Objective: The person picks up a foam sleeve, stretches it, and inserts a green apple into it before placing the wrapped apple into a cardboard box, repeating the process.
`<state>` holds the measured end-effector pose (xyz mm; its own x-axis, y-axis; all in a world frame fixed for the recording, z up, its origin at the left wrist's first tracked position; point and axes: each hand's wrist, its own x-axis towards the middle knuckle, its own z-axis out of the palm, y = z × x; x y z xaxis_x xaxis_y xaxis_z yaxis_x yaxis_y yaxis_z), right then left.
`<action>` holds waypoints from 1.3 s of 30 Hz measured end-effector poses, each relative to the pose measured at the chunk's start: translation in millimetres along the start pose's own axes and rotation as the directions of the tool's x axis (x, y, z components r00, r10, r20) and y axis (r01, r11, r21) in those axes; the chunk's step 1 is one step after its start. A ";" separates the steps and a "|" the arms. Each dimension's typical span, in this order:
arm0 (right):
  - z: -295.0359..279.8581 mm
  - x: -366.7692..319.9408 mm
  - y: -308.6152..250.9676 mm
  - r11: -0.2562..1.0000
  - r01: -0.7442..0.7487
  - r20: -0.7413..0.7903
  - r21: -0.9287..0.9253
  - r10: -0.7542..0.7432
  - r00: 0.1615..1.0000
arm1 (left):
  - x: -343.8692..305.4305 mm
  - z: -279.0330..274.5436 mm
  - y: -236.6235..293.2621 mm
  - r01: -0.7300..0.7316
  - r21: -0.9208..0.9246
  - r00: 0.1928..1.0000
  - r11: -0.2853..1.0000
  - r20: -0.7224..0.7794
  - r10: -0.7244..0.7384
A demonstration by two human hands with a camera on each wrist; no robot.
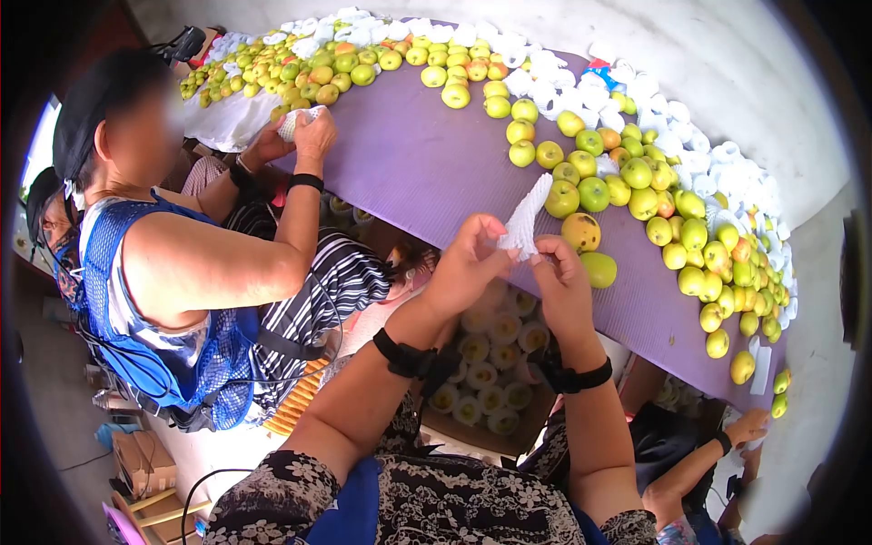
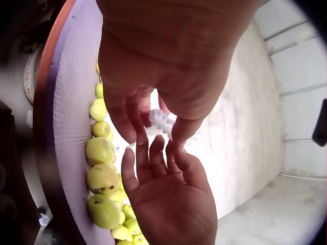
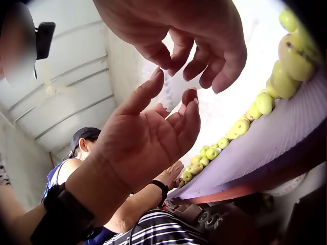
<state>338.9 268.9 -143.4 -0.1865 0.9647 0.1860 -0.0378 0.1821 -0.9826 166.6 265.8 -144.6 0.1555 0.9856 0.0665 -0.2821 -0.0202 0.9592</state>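
Observation:
A white foam fruit net (image 1: 525,218) stands narrow end up between my two hands, above the table's near edge. My left hand (image 1: 470,265) pinches its lower opening from the left with thumb and fingertips. From the other side, my right hand (image 1: 565,289) pinches the same edge. No fruit shows in the net. In the left wrist view, part of the foam net (image 2: 162,121) appears among the fingers, with the rest hidden behind them. Just past my right hand lie a blotched yellow apple (image 1: 580,232) and a green apple (image 1: 598,270).
Rows of apples (image 1: 640,173) and piles of white foam nets (image 1: 545,82) line the far side of the purple table (image 1: 409,154). Below me sits a box of netted apples (image 1: 490,400). One person (image 1: 191,263) works at the left; another person's arm (image 1: 677,481) reaches in at right.

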 end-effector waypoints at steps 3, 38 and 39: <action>-3.3 -0.5 2.9 0.999 0.014 0.003 -0.029 -0.014 1.000 | 3.5 -1.4 -9.8 -0.133 0.021 0.985 0.991 -0.106 0.134; -226.8 56.2 10.4 0.114 -0.450 -0.464 -0.886 -0.201 0.863 | 9.7 -36.6 3.1 -0.343 0.313 0.785 0.886 -0.422 0.453; -223.1 64.9 3.9 -0.026 -0.478 -0.467 -0.878 -0.173 0.867 | 10.2 -38.8 2.0 -0.344 0.336 0.782 0.877 -0.414 0.466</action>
<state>545.7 374.6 -135.7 0.3031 0.8938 0.3305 0.9521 -0.2984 -0.0659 131.0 282.3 -152.6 -0.4018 0.8309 0.3850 0.0171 -0.4135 0.9103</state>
